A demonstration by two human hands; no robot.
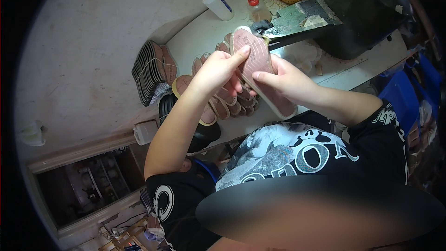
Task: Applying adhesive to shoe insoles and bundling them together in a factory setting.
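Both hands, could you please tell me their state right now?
Left hand: closed, holding the pink sole.
Right hand: closed, holding the same sole.

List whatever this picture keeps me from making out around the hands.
All in the head view:
Pink sole: its other face is turned away from the camera.
Right hand: fingertips hidden behind the sole.
Pile of soles: partly covered by the left hand and forearm.
Orange basket: far side cut off by the upper edge.
Printing on the sole: too small and blurred.
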